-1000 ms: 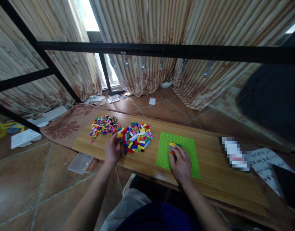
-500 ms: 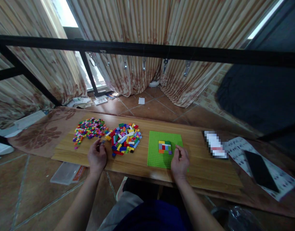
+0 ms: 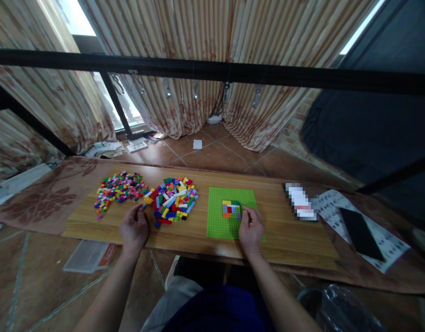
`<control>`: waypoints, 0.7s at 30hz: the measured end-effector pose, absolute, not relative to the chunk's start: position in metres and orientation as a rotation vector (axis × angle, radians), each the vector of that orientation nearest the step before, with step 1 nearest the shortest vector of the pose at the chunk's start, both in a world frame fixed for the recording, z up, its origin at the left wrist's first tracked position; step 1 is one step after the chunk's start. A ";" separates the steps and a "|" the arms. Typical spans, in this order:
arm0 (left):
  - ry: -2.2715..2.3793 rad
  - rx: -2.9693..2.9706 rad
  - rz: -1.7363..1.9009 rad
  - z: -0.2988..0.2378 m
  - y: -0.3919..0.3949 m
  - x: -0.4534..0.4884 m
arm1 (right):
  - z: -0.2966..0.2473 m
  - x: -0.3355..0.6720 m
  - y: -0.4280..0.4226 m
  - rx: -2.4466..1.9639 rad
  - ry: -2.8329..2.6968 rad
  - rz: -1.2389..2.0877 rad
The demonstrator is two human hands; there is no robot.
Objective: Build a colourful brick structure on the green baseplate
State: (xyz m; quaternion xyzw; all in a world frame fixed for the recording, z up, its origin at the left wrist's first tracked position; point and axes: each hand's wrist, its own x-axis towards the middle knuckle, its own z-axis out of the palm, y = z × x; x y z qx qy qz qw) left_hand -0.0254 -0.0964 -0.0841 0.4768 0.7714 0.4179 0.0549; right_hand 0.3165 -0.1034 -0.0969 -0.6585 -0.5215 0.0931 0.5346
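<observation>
A green baseplate [image 3: 219, 222] lies on the wooden board [image 3: 288, 240], with a small patch of coloured bricks [image 3: 230, 209] pressed onto it. My right hand [image 3: 251, 230] rests on the plate's near right corner, fingers curled beside that patch; nothing shows in them. My left hand [image 3: 134, 227] sits on the board next to a heap of larger bricks [image 3: 172, 199], its fingertips pinched on a small piece I cannot make out. A pile of small studs [image 3: 116, 189] lies further left.
A black rail [image 3: 212, 69] crosses the view above the board. A phone [image 3: 359, 233] lies on a printed sheet at the right. A clear plastic box [image 3: 87, 256] sits on the tiled floor at left, curtains behind.
My right hand has come off the brick patch and drawn back to the plate's corner. My left hand has pulled back from the brick heap. The view has shifted right.
</observation>
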 end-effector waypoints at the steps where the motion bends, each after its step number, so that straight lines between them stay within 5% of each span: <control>1: 2.342 1.449 1.268 -0.084 -0.096 -0.025 | -0.097 0.316 -0.103 -1.567 -1.242 0.216; 21: 2.348 1.500 1.251 -0.086 -0.096 -0.026 | -0.096 0.316 -0.104 -1.578 -1.253 0.234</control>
